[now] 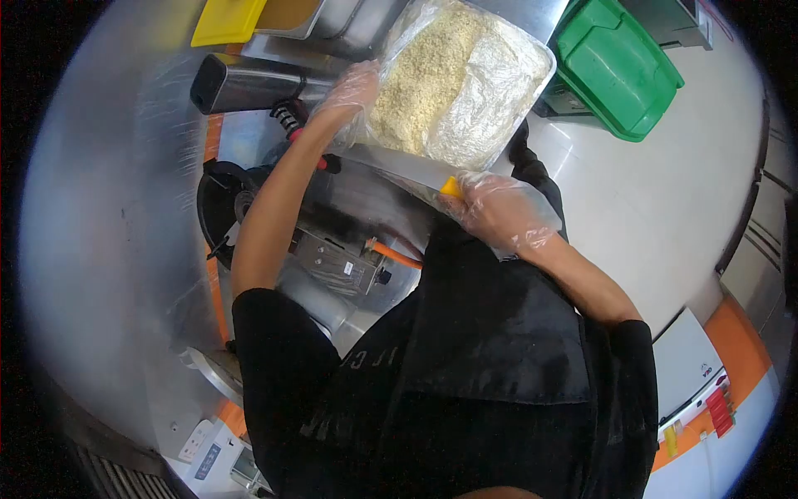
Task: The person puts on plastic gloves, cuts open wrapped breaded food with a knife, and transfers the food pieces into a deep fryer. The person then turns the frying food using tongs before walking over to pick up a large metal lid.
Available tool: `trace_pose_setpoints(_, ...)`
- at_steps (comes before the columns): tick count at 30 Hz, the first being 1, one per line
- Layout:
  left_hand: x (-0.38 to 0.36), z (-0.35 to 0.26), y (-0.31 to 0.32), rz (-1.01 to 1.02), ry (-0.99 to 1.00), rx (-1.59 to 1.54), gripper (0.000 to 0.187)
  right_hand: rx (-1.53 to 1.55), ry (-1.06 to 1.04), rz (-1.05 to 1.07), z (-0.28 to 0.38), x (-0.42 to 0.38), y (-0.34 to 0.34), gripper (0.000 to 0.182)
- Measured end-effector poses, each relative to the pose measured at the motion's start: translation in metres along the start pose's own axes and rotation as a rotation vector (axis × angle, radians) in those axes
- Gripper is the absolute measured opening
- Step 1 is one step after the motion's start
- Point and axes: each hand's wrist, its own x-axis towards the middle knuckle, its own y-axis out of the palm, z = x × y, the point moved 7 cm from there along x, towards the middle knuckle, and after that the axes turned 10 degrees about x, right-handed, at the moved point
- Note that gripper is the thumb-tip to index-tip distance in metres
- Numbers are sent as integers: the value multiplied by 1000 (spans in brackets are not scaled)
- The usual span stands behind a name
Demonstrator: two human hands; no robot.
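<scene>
A white tub (544,71) in front of me holds pale, crumbly food (428,71), with clear plastic film (490,100) lying over its right part. My left hand (353,90), in a clear plastic glove, is at the tub's left edge, its fingers curled round the rim and film there. In a similar glove, my right hand (503,212) is closed round the yellow handle of a wide-bladed knife (407,169). The blade points left along the tub's near side, between the tub and my black apron.
A green bin (619,71) stands on the floor at the right. Left of the tub are a long metal container (258,83), a yellow lid (226,21) and a black round burner (224,204). Below them sits a metal box with an orange hose (395,254).
</scene>
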Motion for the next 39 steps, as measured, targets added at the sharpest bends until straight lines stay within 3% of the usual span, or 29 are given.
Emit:
trace_pose_setpoints(5,-3,-9,-16,100,-59,33,35,21,37,104,4,12,4,51)
trace_pose_setpoints(8,-7,0,-20,-11,32,145,38,29,-2,131,8,39,23,54)
trace_pose_setpoints(11,14,30,-10,183,85,39,42,26,5,115,7,44,31,55)
trace_pose_setpoints(14,9,14,-29,333,101,180,47,41,89,174,16,32,11,56)
trace_pose_setpoints(17,15,29,-26,182,26,-109,36,59,56,147,17,8,-3,56)
trace_pose_setpoints(23,11,19,-41,233,79,-23,37,19,25,116,21,14,4,55)
trace_pose_setpoints(26,8,31,-33,52,47,45,36,5,30,86,12,44,32,55)
trace_pose_setpoints(29,8,25,-43,44,89,33,37,41,20,70,21,65,38,54)
trace_pose_setpoints(32,9,16,-55,362,-39,35,48,103,-18,80,33,82,40,54)
trace_pose_setpoints(35,26,35,-36,343,86,73,48,128,-6,121,39,90,45,53)
trace_pose_setpoints(39,34,55,-20,246,-4,-79,46,74,-10,192,38,90,57,52)
